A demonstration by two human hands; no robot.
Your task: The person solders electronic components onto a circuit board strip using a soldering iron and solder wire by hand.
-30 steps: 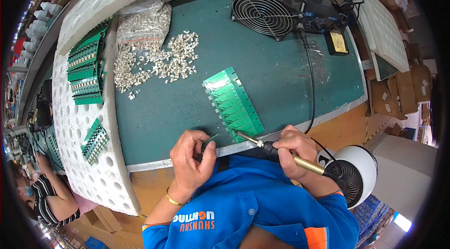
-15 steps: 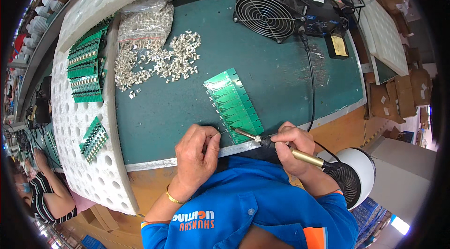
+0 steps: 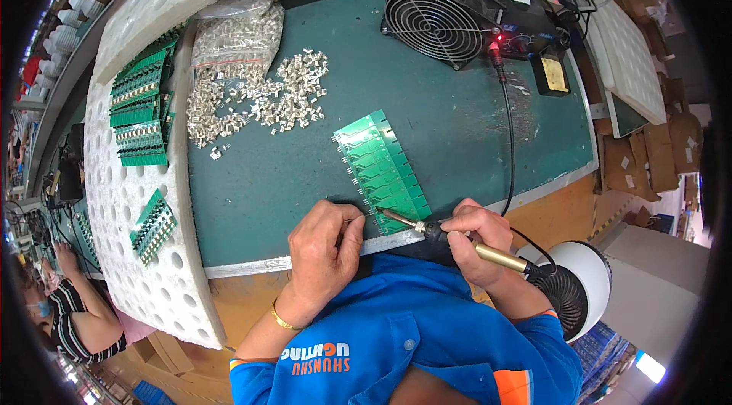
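A green circuit board panel (image 3: 381, 172) lies flat near the front edge of the bench, with small white connectors along its left side. My right hand (image 3: 479, 239) is closed round a soldering iron (image 3: 488, 252), whose tip touches or hovers just over the panel's near left part; I cannot tell which. Just left of that corner, my left hand (image 3: 326, 245) rests by the bench edge, thumb and forefinger pinched together. Whatever sits in that pinch is too small to make out.
Loose white connectors (image 3: 293, 88) lie in a heap beside a clear bag (image 3: 236, 35) of them. Finished-looking boards (image 3: 141, 134) sit on white foam (image 3: 183, 298) at left. A black fan (image 3: 438, 20), a soldering station (image 3: 526, 35) and a sponge holder (image 3: 553, 75) stand at the far right.
My left hand has shifted very slightly to the right. A red light now glows at the soldering station's cable plug. The iron stays in nearly the same spot.
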